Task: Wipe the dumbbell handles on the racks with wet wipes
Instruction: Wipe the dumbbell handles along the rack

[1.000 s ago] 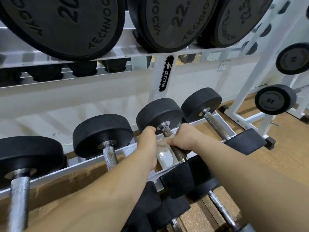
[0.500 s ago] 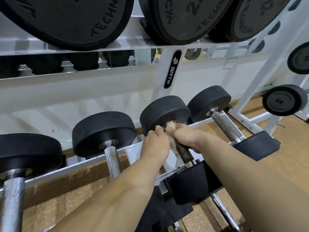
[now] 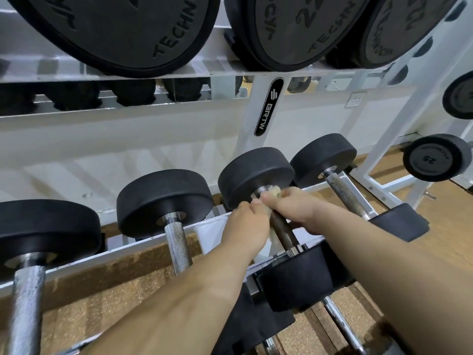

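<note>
Step in hand, as judged: the far end of the third dumbbell handle [image 3: 282, 230] on the lower rack rail [image 3: 143, 241] is being wiped. The wet wipe [image 3: 268, 198] is bunched round the handle right against the far head [image 3: 256, 172], at the collar. The knurled stretch nearer the camera is bare.

To be done well:
- The wipe should be kept wrapped fully round the bar, not just laid on top.
- It should be twisted at the collar, then drawn along the knurling toward the near head [image 3: 302, 280] in one pass.
- Pressure is best kept firm. Knurling likely traps grime and may shred a thin wipe.
- The dumbbell should not be rolled off its cradle.

Pose:
- Both forearms are extended forward and down, converging at the wipe.
- The left hand [image 3: 247, 221] is set left of the bar with fingers curled, its grip pinched on the wipe's edge.
- The right hand [image 3: 294, 208] is laid over the bar from the right, thumb pressed on the wipe, grip clenched on it.
- Whether the hands touch cannot be told.
</note>
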